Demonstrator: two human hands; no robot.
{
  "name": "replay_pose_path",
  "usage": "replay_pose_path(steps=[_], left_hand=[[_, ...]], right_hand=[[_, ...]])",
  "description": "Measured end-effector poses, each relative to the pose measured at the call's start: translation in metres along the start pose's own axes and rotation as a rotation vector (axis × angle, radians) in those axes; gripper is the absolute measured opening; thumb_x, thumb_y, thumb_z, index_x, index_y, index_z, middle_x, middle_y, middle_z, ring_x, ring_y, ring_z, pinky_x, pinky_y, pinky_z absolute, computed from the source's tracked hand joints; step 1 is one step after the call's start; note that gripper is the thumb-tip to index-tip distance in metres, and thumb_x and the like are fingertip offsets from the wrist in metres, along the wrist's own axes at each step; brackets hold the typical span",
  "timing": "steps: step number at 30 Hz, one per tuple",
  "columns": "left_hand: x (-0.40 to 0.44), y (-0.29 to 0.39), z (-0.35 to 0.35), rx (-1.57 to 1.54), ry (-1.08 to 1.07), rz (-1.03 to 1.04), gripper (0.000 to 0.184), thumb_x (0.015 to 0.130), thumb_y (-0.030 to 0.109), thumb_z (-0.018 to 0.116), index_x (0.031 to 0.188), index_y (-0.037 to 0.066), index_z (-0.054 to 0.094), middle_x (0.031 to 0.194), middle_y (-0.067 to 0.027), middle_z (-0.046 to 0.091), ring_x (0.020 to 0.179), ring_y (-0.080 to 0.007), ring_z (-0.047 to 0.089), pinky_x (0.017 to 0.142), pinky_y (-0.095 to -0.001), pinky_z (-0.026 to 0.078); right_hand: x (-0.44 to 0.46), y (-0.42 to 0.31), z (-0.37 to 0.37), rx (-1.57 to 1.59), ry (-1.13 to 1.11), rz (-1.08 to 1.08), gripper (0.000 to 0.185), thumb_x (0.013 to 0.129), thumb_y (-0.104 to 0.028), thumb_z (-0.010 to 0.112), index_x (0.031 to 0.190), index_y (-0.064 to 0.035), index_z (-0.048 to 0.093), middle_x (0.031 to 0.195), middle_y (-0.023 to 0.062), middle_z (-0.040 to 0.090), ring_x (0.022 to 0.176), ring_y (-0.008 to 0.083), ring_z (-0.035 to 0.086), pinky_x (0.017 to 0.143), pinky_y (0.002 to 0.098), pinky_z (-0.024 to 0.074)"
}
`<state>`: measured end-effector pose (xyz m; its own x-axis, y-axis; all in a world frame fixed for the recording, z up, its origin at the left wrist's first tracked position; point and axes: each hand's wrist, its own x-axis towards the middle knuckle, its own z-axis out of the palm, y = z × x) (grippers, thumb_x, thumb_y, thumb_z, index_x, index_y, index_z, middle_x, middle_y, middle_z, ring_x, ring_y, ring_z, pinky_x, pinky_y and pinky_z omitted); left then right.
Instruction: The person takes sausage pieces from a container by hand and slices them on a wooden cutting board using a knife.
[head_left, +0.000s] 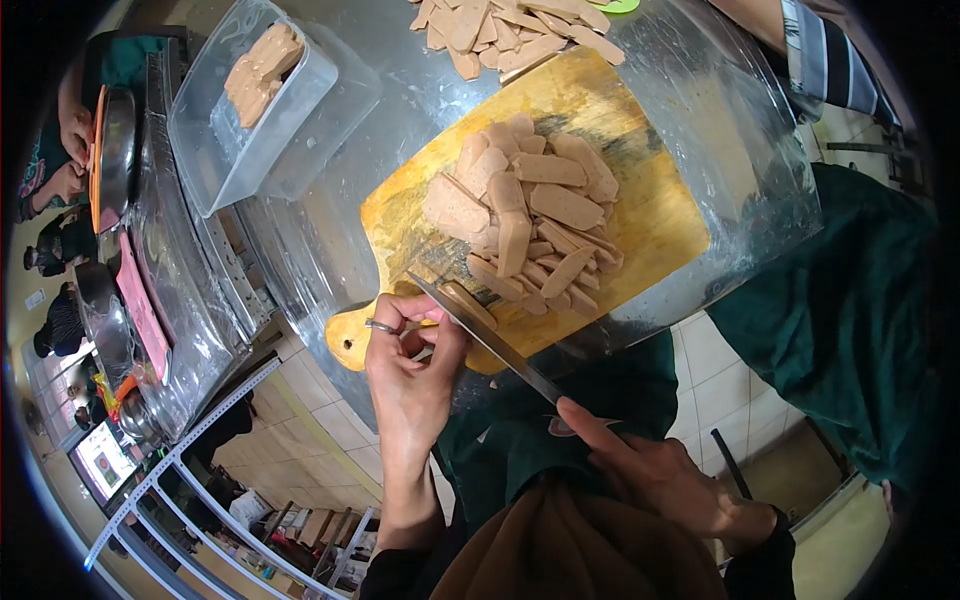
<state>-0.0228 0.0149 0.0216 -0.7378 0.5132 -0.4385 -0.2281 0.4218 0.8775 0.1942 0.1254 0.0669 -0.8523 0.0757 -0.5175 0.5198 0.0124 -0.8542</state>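
My right hand (665, 480) is wrapped round the handle of a knife (510, 358), whose blade reaches up and left over the edge of a yellow wooden cutting board (650, 190). At the board's lower left, by its handle, my left hand (415, 360) has its fingers bent together beside the blade; a ring shows on one finger. What those fingers hold is hidden. A brown sausage-like piece (468, 305) lies just beyond the blade. Many flat brown slices (530, 215) are heaped on the middle of the board.
A clear plastic container (230, 160) with brown pieces stands upper left on the metal table (330, 235). More slices (490, 30) lie beyond the board. A person's striped sleeve (830, 60) is at upper right, and other people are at far left.
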Motion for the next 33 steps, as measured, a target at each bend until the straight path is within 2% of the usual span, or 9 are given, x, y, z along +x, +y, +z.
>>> replay_pose_path(steps=[1, 7, 10, 13, 16, 22, 25, 28, 33], left_hand=[[0.0, -0.001, -0.001, 0.01, -0.003, -0.009, 0.014, 0.092, -0.003, 0.063, 0.101, 0.001, 0.054, 0.089, -0.0038, 0.062, 0.074, -0.008, 0.062, 0.064, -0.0203, 0.049], [0.0, -0.003, -0.001, 0.032, 0.003, -0.017, 0.018, 0.09, -0.008, 0.063, 0.102, 0.002, 0.053, 0.091, -0.0025, 0.06, 0.075, -0.0068, 0.06, 0.064, -0.0189, 0.049], [0.0, -0.002, -0.001, 0.062, 0.006, -0.013, 0.02, 0.089, -0.009, 0.063, 0.101, 0.002, 0.053, 0.092, -0.0022, 0.06, 0.075, -0.0066, 0.059, 0.063, -0.0183, 0.048], [0.001, -0.004, -0.002, 0.094, 0.01, -0.02, 0.02, 0.088, -0.01, 0.063, 0.101, 0.002, 0.052, 0.091, -0.002, 0.059, 0.076, -0.0065, 0.059, 0.063, -0.0181, 0.048], [0.001, -0.007, -0.002, 0.081, 0.012, -0.012, 0.02, 0.088, -0.01, 0.063, 0.101, 0.002, 0.052, 0.091, -0.0018, 0.059, 0.076, -0.0066, 0.059, 0.062, -0.0184, 0.049], [0.0, 0.0, 0.003, 0.11, 0.05, 0.021, 0.019, 0.088, -0.008, 0.063, 0.1, 0.002, 0.052, 0.088, -0.0015, 0.059, 0.075, -0.0063, 0.058, 0.061, -0.0189, 0.049], [0.001, -0.002, 0.003, 0.138, 0.038, 0.028, 0.019, 0.089, -0.008, 0.064, 0.101, 0.002, 0.052, 0.088, -0.0021, 0.059, 0.074, -0.0061, 0.059, 0.06, -0.0189, 0.049], [0.002, -0.005, 0.0, 0.139, 0.019, 0.017, 0.019, 0.089, -0.007, 0.064, 0.101, 0.002, 0.052, 0.088, -0.0028, 0.06, 0.073, -0.0059, 0.059, 0.06, -0.0189, 0.049], [0.001, -0.002, 0.004, 0.189, 0.042, 0.059, 0.018, 0.09, -0.005, 0.064, 0.102, 0.002, 0.053, 0.089, -0.0028, 0.06, 0.073, -0.0059, 0.058, 0.06, -0.0187, 0.049]], right_hand=[[0.003, -0.001, 0.0, -0.001, 0.009, -0.006, 0.068, 0.094, 0.004, 0.051, 0.154, -0.017, 0.027, 0.134, 0.0134, 0.059, 0.108, 0.0371, 0.064, 0.082, 0.0402, 0.0562], [0.012, -0.004, -0.002, 0.006, -0.018, 0.035, 0.067, 0.093, 0.004, 0.051, 0.153, -0.016, 0.028, 0.131, 0.0168, 0.06, 0.109, 0.0363, 0.065, 0.083, 0.039, 0.057], [0.024, 0.006, 0.007, -0.056, 0.06, -0.067, 0.071, 0.095, -0.006, 0.052, 0.156, -0.0243, 0.02, 0.111, 0.0271, 0.064, 0.077, 0.0431, 0.067, 0.061, 0.0488, 0.0548], [0.035, 0.007, 0.008, -0.089, 0.062, -0.061, 0.072, 0.095, -0.007, 0.054, 0.156, -0.0239, 0.02, 0.09, 0.0235, 0.068, 0.065, 0.0405, 0.066, 0.054, 0.0488, 0.0533], [0.043, 0.001, 0.003, -0.089, -0.049, 0.059, 0.068, 0.093, 0.0, 0.055, 0.153, -0.013, 0.025, 0.11, 0.0214, 0.068, 0.088, 0.0368, 0.07, 0.071, 0.0449, 0.0589], [0.031, 0.0, 0.007, -0.109, 0.035, -0.029, 0.068, 0.094, 0.0, 0.054, 0.154, -0.0132, 0.025, 0.107, 0.0238, 0.067, 0.085, 0.0394, 0.069, 0.068, 0.046, 0.0576], [0.027, 0.001, 0.005, -0.176, -0.025, 0.055, 0.067, 0.094, -0.001, 0.055, 0.153, -0.0125, 0.026, 0.108, 0.0254, 0.066, 0.082, 0.0402, 0.068, 0.067, 0.0458, 0.0571], [0.041, -0.002, 0.004, -0.096, -0.007, 0.038, 0.066, 0.095, -0.003, 0.054, 0.153, -0.012, 0.026, 0.103, 0.0251, 0.067, 0.078, 0.0403, 0.068, 0.065, 0.046, 0.0564], [0.069, 0.0, 0.003, -0.142, 0.025, -0.017, 0.063, 0.097, -0.006, 0.053, 0.154, -0.0114, 0.025, 0.096, 0.0239, 0.068, 0.072, 0.0407, 0.066, 0.062, 0.0468, 0.0548]])
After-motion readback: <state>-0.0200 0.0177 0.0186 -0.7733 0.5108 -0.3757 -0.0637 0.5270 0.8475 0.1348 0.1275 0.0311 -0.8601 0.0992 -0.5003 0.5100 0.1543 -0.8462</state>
